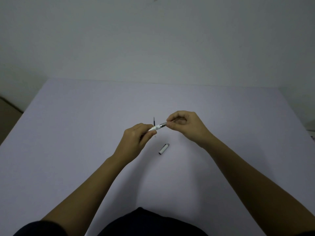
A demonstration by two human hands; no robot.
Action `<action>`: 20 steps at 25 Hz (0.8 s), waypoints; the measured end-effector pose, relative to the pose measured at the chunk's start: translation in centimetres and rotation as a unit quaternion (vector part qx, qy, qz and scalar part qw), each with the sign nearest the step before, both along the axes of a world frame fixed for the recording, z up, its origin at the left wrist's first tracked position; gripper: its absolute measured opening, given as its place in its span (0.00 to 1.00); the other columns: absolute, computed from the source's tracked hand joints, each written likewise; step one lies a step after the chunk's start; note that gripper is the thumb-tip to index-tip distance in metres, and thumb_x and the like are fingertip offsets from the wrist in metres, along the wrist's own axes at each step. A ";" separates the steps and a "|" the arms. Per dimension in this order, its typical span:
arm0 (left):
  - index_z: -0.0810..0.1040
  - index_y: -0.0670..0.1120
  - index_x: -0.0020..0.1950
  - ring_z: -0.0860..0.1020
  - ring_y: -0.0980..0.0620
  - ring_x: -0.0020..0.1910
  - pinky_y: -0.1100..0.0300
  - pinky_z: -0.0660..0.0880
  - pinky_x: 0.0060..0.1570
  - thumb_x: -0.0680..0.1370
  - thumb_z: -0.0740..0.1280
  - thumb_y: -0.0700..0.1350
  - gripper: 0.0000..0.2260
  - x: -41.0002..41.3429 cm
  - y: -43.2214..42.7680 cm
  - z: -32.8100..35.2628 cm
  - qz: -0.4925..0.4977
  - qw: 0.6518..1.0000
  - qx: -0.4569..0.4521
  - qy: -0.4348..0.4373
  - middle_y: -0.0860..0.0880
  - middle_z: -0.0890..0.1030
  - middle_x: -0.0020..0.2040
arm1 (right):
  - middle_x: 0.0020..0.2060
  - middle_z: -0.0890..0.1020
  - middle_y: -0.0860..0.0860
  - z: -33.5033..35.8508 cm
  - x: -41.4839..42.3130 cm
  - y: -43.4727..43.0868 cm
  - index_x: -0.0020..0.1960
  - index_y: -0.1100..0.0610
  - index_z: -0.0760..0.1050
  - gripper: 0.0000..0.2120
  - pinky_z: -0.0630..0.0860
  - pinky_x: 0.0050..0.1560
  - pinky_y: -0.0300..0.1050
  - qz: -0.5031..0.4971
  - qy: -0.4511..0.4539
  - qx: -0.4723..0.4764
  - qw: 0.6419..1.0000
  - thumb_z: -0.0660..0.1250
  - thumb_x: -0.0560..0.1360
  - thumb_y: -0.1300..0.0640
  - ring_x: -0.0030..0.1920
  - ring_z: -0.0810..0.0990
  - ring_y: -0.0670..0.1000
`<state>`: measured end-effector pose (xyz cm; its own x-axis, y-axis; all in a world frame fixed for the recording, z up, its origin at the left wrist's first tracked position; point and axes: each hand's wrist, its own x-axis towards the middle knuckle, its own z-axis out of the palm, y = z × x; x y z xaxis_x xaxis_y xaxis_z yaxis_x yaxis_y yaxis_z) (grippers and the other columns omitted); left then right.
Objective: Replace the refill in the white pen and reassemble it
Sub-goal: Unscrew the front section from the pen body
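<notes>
while both hands work just above the pale tabletop (pixel 85 133), the count of things is small: two hands, one white pen body, one loose cap and one thin dark refill. the left hand (pixel 134 140) has its fingers (pixel 150 132) closed around the white pen (pixel 155 128), gripping the barrel end so that most of the barrel is buried in the fist and only a short white stretch shows. the right hand (pixel 185 125) pinches the pen's silver-grey front section (pixel 163 124) between thumb and forefinger, its other fingers curled in toward the palm. the pen lies roughly level between the two hands, tilted a little upward toward the right. whether the grey section is seated fully in the white barrel or partly out of it is hard to make out at this size.

a single white cap (pixel 164 149) with a grey end lies on the tabletop near the hands, on the side nearer the person, apart from both hands, its dark open mouth pointing toward the person. a single dark refill (pixel 154 121) shows just behind the left fingertips; only its upper stretch is visible, the lower end hidden by the fingers and pen, so it is unclear whether it lies flat on the tabletop. both forearms are bare, and dark clothing is cut off by the lower edge
</notes>
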<state>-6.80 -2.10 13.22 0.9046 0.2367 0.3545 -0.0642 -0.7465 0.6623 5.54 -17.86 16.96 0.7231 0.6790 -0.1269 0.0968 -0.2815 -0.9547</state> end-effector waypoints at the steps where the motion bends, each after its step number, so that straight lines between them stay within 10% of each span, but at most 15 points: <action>1: 0.80 0.43 0.48 0.71 0.61 0.35 0.77 0.65 0.36 0.76 0.64 0.48 0.10 0.0 -0.1 -0.1 0.012 1.000 -0.022 0.001 0.54 0.74 0.34 | 0.39 0.83 0.48 0.2 -0.1 0.0 0.43 0.51 0.79 0.08 0.79 0.47 0.36 0.002 0.012 0.022 1.000 0.72 0.70 0.63 0.41 0.83 0.43; 14: 0.81 0.47 0.48 0.71 0.56 0.32 0.71 0.66 0.32 0.76 0.65 0.46 0.06 -0.1 -0.7 -0.5 0.064 0.985 -0.158 0.035 0.51 0.76 0.32 | 0.42 0.83 0.46 0.4 0.0 0.5 0.48 0.50 0.79 0.10 0.75 0.47 0.32 -0.062 0.095 0.124 0.986 0.68 0.72 0.64 0.44 0.81 0.40; 20: 0.80 0.49 0.45 0.68 0.59 0.29 0.71 0.65 0.29 0.77 0.64 0.45 0.06 -0.5 -0.6 -0.9 0.085 0.970 -0.217 0.065 0.47 0.75 0.32 | 0.45 0.82 0.48 -0.6 1.7 0.8 0.48 0.53 0.76 0.09 0.77 0.45 0.31 -0.215 0.217 0.270 0.913 0.64 0.75 0.66 0.43 0.82 0.40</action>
